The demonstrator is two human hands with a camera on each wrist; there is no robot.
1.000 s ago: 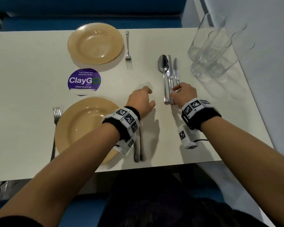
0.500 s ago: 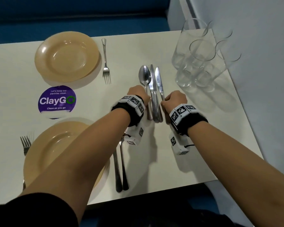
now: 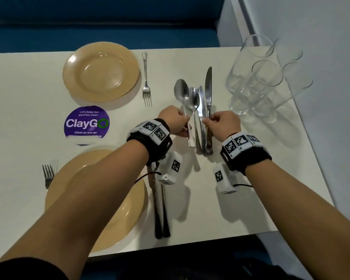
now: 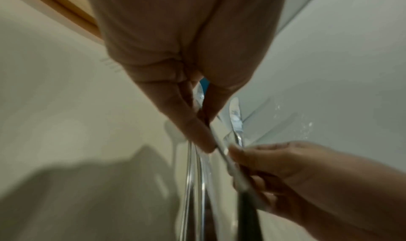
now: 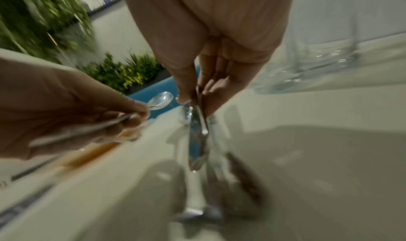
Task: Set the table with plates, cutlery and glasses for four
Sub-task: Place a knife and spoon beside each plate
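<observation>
A pile of cutlery (image 3: 200, 126) lies mid-table: spoons and knives side by side. My left hand (image 3: 187, 119) pinches the handle of the leftmost spoon (image 3: 181, 91), whose bowl points away from me. My right hand (image 3: 206, 120) pinches a knife (image 3: 208, 83) at the pile's right side. The left wrist view shows my left hand (image 4: 208, 140) pinching the thin handle. In the right wrist view my right hand (image 5: 193, 99) pinches the knife's shiny handle (image 5: 196, 140). Several empty glasses (image 3: 257, 81) stand clustered at the far right.
A tan plate (image 3: 100, 71) with a fork (image 3: 147, 83) sits at the far side. A near plate (image 3: 129, 209), partly under my left arm, has a fork (image 3: 48, 174) on its left and a knife and spoon (image 3: 161, 215) on its right. A purple sticker (image 3: 87, 122) lies between the plates.
Both hands have closed in on the pile and taken hold. The left spoon has come away to the left, uncovering a second spoon. The knife has shifted farther from me.
</observation>
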